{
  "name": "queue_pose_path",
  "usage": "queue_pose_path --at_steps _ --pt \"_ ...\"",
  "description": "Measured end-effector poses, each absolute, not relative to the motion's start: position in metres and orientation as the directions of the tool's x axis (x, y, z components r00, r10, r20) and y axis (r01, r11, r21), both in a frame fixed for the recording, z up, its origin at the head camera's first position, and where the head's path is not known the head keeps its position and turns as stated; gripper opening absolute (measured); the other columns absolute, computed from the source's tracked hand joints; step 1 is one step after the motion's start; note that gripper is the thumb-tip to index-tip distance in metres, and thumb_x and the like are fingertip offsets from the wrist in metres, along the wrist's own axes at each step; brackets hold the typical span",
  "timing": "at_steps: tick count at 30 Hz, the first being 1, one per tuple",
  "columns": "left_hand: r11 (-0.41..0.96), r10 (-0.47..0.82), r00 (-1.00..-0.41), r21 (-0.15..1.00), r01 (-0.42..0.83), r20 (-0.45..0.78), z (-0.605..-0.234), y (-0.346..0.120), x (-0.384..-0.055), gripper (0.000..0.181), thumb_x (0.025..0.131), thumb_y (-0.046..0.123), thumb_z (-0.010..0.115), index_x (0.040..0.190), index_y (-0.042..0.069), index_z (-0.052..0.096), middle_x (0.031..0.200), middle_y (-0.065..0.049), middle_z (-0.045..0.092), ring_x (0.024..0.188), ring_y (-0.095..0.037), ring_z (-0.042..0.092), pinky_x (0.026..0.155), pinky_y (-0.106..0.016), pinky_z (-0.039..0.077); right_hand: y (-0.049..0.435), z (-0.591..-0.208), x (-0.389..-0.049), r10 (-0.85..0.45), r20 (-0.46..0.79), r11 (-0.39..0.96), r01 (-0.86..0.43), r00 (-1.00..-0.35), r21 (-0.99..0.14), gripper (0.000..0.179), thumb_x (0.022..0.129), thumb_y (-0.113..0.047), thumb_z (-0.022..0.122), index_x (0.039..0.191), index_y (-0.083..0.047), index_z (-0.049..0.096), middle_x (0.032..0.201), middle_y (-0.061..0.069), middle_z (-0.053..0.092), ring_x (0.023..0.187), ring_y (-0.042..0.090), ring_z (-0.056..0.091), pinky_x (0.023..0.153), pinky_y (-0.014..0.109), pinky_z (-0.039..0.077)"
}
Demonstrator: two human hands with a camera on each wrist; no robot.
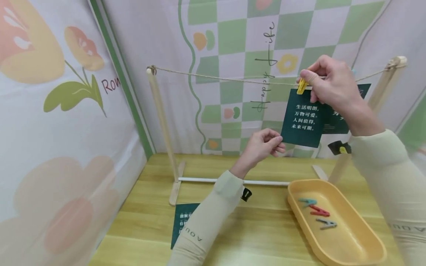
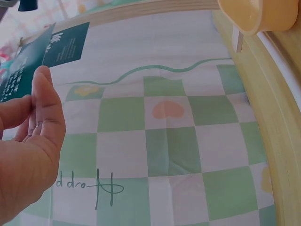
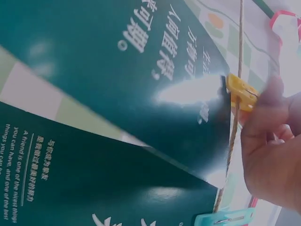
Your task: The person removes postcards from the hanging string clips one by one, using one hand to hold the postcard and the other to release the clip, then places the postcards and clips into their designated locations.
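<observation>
A dark green card (image 1: 302, 135) with white characters hangs at the twine (image 1: 233, 79). My right hand (image 1: 337, 83) pinches a yellow clothespin (image 1: 301, 87) at the card's top edge; in the right wrist view the clothespin (image 3: 241, 90) sits across the twine. The thumb and fingers of my left hand (image 1: 261, 147) pinch the card's lower left corner. Behind it to the right, a second green card (image 1: 339, 123) hangs partly hidden, with a light blue clothespin (image 3: 223, 218) on the twine beside it.
Wooden posts (image 1: 163, 125) hold up the twine, joined low down by a white rod (image 1: 266, 183). A yellow tray (image 1: 357, 218) with a teal, a red and a grey clothespin stands at the right. Another green card (image 1: 181, 218) lies on the table, partly under my left sleeve.
</observation>
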State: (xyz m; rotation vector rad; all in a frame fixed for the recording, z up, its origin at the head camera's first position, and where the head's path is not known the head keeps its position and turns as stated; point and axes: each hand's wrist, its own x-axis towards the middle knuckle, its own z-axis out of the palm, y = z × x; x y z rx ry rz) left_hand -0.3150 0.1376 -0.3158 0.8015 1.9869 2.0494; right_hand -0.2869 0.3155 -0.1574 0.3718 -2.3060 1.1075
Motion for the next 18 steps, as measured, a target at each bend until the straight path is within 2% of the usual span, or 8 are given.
queue_pose_path --at_steps 6,9,13,18 --pt "-0.029 0.498 -0.842 0.974 0.224 0.208 -0.313 0.131 -0.315 0.013 0.097 0.015 0.060 0.102 0.003 0.064 0.089 -0.015 0.074 0.069 -0.013 0.070 0.077 -0.046 0.060 0.308 -0.155 -0.288 0.079 0.680 0.590 -0.516 -0.729 -0.621 0.009 0.094 -0.025 0.066 0.087 -0.027 0.061 0.068 -0.021 0.063 0.035 0.006 0.043 0.038 0.017 0.033" --pt "-0.020 0.511 -0.836 0.975 0.221 0.200 -0.313 0.129 -0.316 0.013 0.097 0.015 0.060 0.102 0.004 0.064 0.090 -0.015 0.074 0.072 -0.017 0.072 0.073 -0.041 0.061 0.305 -0.155 -0.288 0.111 0.729 0.563 -0.562 -0.675 -0.606 0.008 0.094 -0.022 0.066 0.087 -0.026 0.063 0.075 -0.023 0.066 0.036 0.005 0.043 0.038 0.015 0.034" --pt "-0.012 0.536 -0.820 0.972 0.233 0.203 -0.315 0.124 -0.317 0.013 0.097 0.015 0.060 0.102 0.003 0.063 0.089 -0.013 0.074 0.077 -0.022 0.074 0.067 -0.035 0.061 0.303 -0.157 -0.288 0.138 0.759 0.538 -0.595 -0.636 -0.597 0.006 0.094 -0.021 0.066 0.089 -0.024 0.064 0.082 -0.025 0.069 0.037 0.005 0.044 0.038 0.014 0.034" --pt "-0.009 0.573 -0.794 0.970 0.241 0.203 -0.320 0.113 -0.317 0.014 0.098 0.015 0.059 0.103 0.003 0.062 0.089 -0.013 0.075 0.078 -0.021 0.074 0.058 -0.025 0.057 0.306 -0.158 -0.284 0.162 0.721 0.487 -0.580 -0.674 -0.653 0.007 0.092 -0.023 0.068 0.094 -0.020 0.062 0.081 -0.017 0.069 0.037 0.008 0.045 0.039 0.015 0.036"
